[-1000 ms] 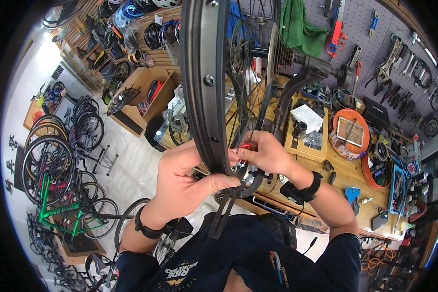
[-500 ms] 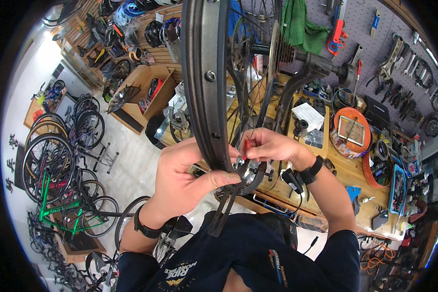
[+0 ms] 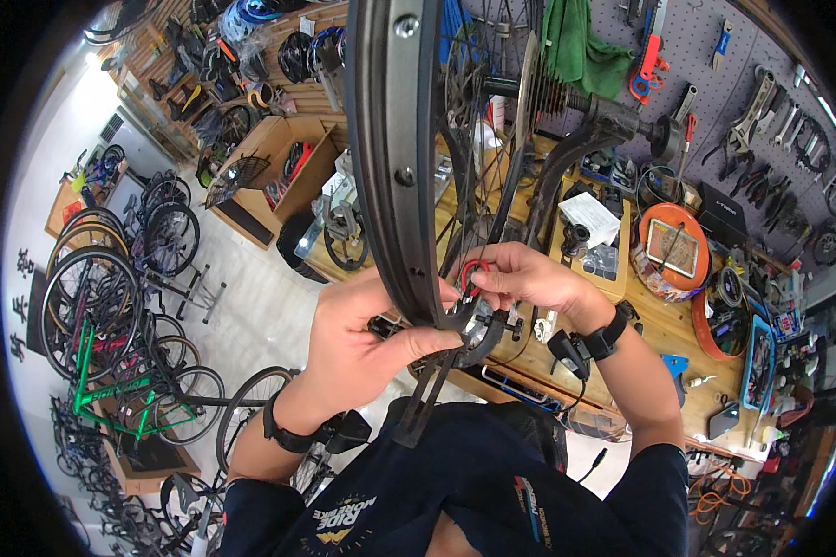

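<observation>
A bicycle wheel stands upright before me, its dark rim [image 3: 395,139] curving down toward my chest. My left hand [image 3: 362,325] is closed around the lower rim, thumb on the near side, some fingertips hidden behind it. Just right of the rim, my right hand [image 3: 529,278] pinches a small red spoke wrench [image 3: 475,271] among the spokes. Whether the wrench sits on a nipple cannot be made out. The wheel is mounted in a dark truing stand [image 3: 553,181], with a gauge arm and knobs [image 3: 502,327] below my right hand. A cassette [image 3: 553,96] shows at the hub.
A wooden workbench [image 3: 529,357] holds an orange round tray [image 3: 671,243], a white paper [image 3: 588,218] and small parts. Tools and a green cloth [image 3: 581,56] hang on the pegboard [image 3: 687,56]. Bicycles, including a green frame [image 3: 85,371], stand on the floor at left.
The red spoke wrench has turned in my right fingers, so its loop now shows. Holes in the rim sit slightly lower. My left hand keeps its grip.
</observation>
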`<state>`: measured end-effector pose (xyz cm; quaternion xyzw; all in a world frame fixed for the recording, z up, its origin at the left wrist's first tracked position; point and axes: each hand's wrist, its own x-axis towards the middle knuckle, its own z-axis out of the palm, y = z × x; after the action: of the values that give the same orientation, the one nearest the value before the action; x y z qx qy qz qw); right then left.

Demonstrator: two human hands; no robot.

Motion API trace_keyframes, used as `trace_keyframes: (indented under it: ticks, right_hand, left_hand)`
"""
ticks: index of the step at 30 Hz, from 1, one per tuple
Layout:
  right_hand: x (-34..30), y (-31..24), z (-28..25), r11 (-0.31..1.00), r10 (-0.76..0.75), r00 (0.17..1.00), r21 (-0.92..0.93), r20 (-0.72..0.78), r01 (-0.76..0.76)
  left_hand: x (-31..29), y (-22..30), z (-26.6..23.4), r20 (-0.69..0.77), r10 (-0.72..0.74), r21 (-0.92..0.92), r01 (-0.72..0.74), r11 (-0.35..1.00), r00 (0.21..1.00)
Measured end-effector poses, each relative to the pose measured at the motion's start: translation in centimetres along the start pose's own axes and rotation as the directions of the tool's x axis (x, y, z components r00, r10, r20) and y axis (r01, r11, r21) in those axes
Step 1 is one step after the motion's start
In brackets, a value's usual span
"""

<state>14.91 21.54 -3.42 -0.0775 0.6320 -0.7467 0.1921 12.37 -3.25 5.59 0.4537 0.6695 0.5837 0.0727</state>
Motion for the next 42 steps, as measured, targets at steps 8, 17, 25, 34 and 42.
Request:
trace_keyframes:
  ticks: [8, 17, 25, 34, 42]
  right_hand:
    - [0.8, 1.6, -1.5, 0.987, 0.008, 0.997, 0.159, -0.077, 0.005]
    - [0.4, 0.3, -1.0, 0.997, -0.028, 0.993, -0.070, -0.115, 0.020]
    - [1.2, 1.3, -0.7, 0.982, -0.186, 0.980, -0.060, -0.077, 0.181]
    - [0.2, 0.6, -0.5, 0.993, -0.036, 0.972, -0.116, -0.231, 0.010]
    - [-2.6, -2.2, 1.6, 0.988, -0.150, 0.936, -0.074, -0.319, 0.133]
  left_hand:
    - [-0.1, -0.9, 0.0, 0.026, -0.009, -0.031, 0.010, 0.999, 1.000]
    - [-0.4, -1.0, 0.1, 0.019, -0.040, -0.038, 0.040, 0.998, 0.999]
    - [0.3, 0.4, -0.3, 0.011, -0.088, -0.147, 0.089, 0.985, 0.996]
    - [-0.2, -1.4, -0.2, 0.047, -0.016, -0.072, 0.019, 0.997, 0.999]
    - [0.0, -1.0, -0.3, 0.074, 0.011, -0.067, -0.006, 0.998, 0.997]
